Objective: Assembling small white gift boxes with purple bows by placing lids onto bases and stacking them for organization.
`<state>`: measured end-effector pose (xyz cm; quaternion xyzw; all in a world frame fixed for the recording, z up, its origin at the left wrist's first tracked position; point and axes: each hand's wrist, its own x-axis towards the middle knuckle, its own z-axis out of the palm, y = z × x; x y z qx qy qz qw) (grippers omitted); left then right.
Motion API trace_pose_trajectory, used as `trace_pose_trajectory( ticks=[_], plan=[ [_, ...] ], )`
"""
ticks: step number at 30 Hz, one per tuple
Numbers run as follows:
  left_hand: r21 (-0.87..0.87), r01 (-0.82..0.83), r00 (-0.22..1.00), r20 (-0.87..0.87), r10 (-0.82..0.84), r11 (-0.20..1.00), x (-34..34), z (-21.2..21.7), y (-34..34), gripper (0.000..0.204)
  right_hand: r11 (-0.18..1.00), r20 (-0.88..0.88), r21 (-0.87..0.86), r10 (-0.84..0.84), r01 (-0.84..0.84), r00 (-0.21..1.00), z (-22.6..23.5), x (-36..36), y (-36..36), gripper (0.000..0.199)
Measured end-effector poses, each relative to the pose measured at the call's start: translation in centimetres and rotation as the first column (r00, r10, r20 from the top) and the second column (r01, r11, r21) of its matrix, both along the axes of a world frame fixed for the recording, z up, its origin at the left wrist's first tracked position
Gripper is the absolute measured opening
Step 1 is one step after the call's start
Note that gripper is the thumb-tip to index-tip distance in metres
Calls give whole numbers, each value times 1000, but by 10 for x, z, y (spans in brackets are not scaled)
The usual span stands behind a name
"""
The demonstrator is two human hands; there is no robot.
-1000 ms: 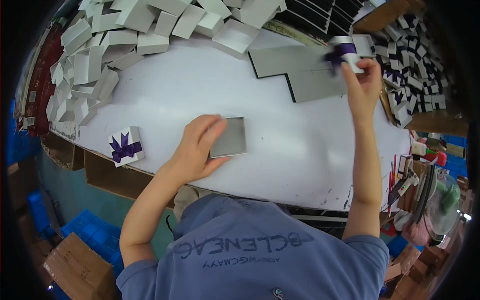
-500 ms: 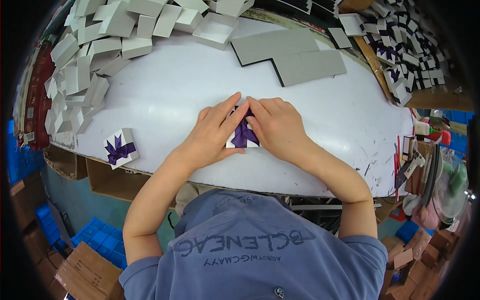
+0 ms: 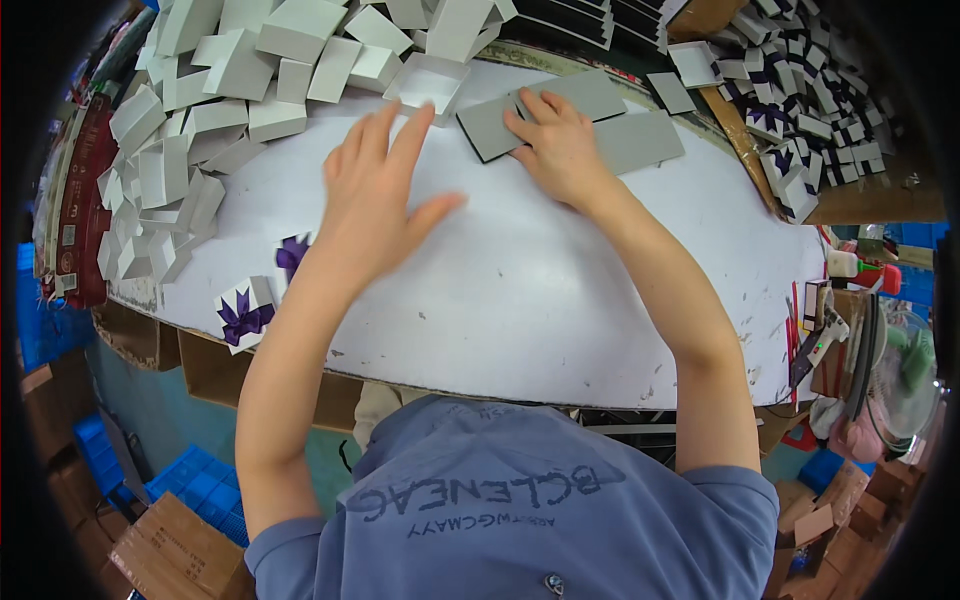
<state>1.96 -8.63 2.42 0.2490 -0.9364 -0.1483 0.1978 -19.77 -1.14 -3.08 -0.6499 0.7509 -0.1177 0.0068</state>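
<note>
My left hand (image 3: pixel 372 205) is over the white table with its fingers spread and nothing in it, its fingertips by an open white box (image 3: pixel 432 84) at the front of the pile. My right hand (image 3: pixel 566 155) rests on the flat grey boards (image 3: pixel 640 142), fingers apart, touching the left-hand board. Left of my left forearm sit two small white gift boxes with purple ribbon bows: one gift box (image 3: pixel 244 314) in full view, and a second box (image 3: pixel 291 257) partly hidden behind the forearm.
A heap of white open boxes (image 3: pixel 240 65) covers the far left of the table (image 3: pixel 480 310). Many ribboned boxes (image 3: pixel 790 100) fill a carton at the far right. A small grey board (image 3: pixel 670 92) lies near that carton. Tools (image 3: pixel 822 345) hang at the right edge.
The bowed gift box has gone from between my hands to the left, beside the other one. My left hand has moved up toward the white boxes, my right onto the boards, which have shifted.
</note>
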Motion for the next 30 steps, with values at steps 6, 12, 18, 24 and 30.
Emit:
trace_pose_trajectory(
  ticks=[6, 12, 18, 24, 30],
  plan=[
    [-101, -220, 971, 71, 228, 970, -26, -56, -25, 46, 960, 88, 130, 236, -246, 968, 16, -9, 27, 34],
    [309, 228, 967, -186, -176, 923, 2, -60, 18, 66, 963, 350, -247, 194, -110, 916, 48, 7, 81, 24],
    [317, 467, 879, -272, -392, 826, -15, -61, 50, 87, 827, 187, -7, 553, -561, 812, 40, 37, 93, 13],
    [90, 456, 890, -26, -455, 886, 28, -58, 49, 63, 892, 345, -437, 49, 114, 937, 27, -97, 45, 15],
    [93, 389, 905, 148, -399, 916, 34, -29, 54, 51, 900, -382, -219, -434, 376, 816, -3, -219, 18, 25]
  ],
)
